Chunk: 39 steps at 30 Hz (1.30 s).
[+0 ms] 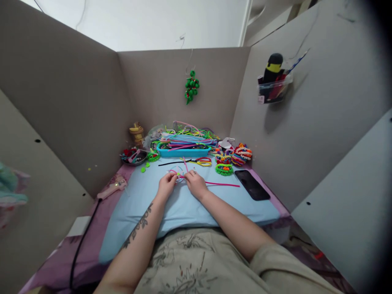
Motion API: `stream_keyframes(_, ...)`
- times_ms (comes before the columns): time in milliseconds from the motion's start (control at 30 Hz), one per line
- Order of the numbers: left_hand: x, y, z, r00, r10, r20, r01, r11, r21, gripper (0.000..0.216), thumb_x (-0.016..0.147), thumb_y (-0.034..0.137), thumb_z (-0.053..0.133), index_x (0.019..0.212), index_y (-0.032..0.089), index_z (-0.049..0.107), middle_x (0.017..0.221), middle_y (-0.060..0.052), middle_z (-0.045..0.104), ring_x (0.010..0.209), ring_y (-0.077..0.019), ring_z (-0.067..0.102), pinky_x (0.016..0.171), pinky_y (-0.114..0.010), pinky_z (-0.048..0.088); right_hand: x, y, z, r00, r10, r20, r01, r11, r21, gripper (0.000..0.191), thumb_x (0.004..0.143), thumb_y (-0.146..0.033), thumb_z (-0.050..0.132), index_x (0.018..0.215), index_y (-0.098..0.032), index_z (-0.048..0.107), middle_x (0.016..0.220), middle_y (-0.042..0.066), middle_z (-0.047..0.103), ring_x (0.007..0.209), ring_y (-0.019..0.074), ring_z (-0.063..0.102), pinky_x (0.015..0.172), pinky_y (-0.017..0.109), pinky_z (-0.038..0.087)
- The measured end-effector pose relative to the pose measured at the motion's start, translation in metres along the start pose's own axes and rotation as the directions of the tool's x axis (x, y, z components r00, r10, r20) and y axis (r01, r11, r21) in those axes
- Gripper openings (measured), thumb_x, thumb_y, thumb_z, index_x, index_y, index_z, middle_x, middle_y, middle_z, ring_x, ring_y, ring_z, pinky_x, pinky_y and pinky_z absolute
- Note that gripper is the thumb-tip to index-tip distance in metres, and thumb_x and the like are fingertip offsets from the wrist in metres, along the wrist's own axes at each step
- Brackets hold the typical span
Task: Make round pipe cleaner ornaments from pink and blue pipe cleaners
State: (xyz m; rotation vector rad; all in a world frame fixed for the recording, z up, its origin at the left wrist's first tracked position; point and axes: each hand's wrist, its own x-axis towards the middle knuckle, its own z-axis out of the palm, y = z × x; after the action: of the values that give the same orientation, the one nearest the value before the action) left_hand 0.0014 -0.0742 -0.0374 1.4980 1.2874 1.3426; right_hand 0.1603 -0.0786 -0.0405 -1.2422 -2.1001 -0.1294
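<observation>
My left hand [167, 184] and my right hand [195, 183] rest side by side on a light blue pillow [147, 204]. Both pinch the same pink pipe cleaner [222, 184], bent into a small shape between the fingertips, with one long end trailing to the right. A bit of green shows at the pinch. Just beyond the hands lie loose black, pink and yellow pipe cleaners [191, 161].
A blue tray [183, 152] full of coloured pipe cleaners stands behind. Finished fuzzy pieces [234, 157] sit at the right, a black phone [252, 184] beside them. A glue gun [112, 188] and a bowl [134, 157] lie left. Cardboard walls enclose the space; a green ornament [191, 86] hangs.
</observation>
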Motion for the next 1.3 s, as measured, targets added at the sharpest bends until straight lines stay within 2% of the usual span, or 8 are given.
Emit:
stream_keyframes(500,0.001,-0.005,0.0,0.992,0.024,0.12,-0.032,0.997,0.063,0.022,0.075,0.036,0.053,0.069,0.015,0.06,0.052,0.003,0.051,0.049,-0.0101,0.043,0.049,-0.021,0.032,0.0,-0.001,0.003,0.998,0.007,-0.066,0.002,0.991,0.136,0.015,0.087,-0.016,0.043,0.091,-0.021,0.056,0.087,0.005,0.056,0.083,0.0177,0.053,0.076,0.027,0.042)
stream_keyframes(967,-0.002,0.005,0.0,0.977,0.044,0.209,-0.032,0.998,-0.06,0.024,0.071,0.039,0.059,0.069,0.015,0.058,0.056,0.003,0.05,0.054,-0.01,0.042,0.053,-0.021,0.033,0.0,0.001,-0.001,0.999,0.001,-0.041,0.005,0.991,0.133,0.018,0.086,-0.015,0.044,0.093,-0.022,0.059,0.089,0.005,0.056,0.087,0.0179,0.051,0.078,0.028,0.042)
stream_keyframes(1133,-0.002,0.004,0.0,0.982,0.048,0.18,-0.038,0.997,-0.06,0.024,0.071,0.039,0.059,0.069,0.015,0.058,0.058,0.002,0.051,0.055,-0.0101,0.044,0.053,-0.021,0.034,0.0,0.0,-0.001,0.997,0.009,-0.07,0.003,0.987,0.159,0.017,0.086,-0.017,0.044,0.097,-0.02,0.057,0.091,0.006,0.057,0.089,0.0185,0.052,0.079,0.029,0.042)
stream_keyframes(1300,-0.001,0.003,-0.001,0.999,0.018,0.031,-0.017,1.0,-0.026,0.023,0.07,0.038,0.058,0.07,0.015,0.059,0.058,0.002,0.054,0.053,-0.0104,0.046,0.051,-0.021,0.036,0.0,-0.001,-0.004,0.997,0.01,-0.076,0.0,0.991,0.132,0.014,0.087,-0.019,0.044,0.09,-0.019,0.057,0.087,0.006,0.057,0.083,0.0185,0.052,0.075,0.028,0.041)
